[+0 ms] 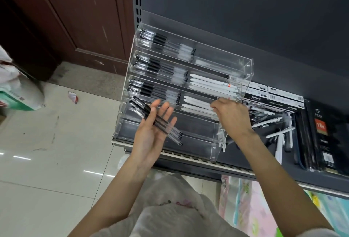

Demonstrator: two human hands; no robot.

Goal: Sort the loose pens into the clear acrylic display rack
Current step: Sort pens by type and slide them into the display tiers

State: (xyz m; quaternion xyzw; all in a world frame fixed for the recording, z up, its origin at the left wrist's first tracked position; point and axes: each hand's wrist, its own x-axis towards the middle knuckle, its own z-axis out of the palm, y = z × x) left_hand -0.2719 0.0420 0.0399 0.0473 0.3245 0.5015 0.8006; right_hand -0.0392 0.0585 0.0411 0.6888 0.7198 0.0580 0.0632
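- Clear-barrelled black pens (154, 120) were seen lying across the left hand (151, 136), its fingers nearly straight, the thumb laid over them.
- Beyond, the right hand (233, 116) was curled round white pens (198, 104) at the rack's (213, 138) right end.
- Whites were judged best slid flat, tips leftward like those already laid.
- Loose pens (268, 121) were left on the shelf (294, 168) beside the rack.
- Upper tiers (217, 62), farthest away, were already partly filled.
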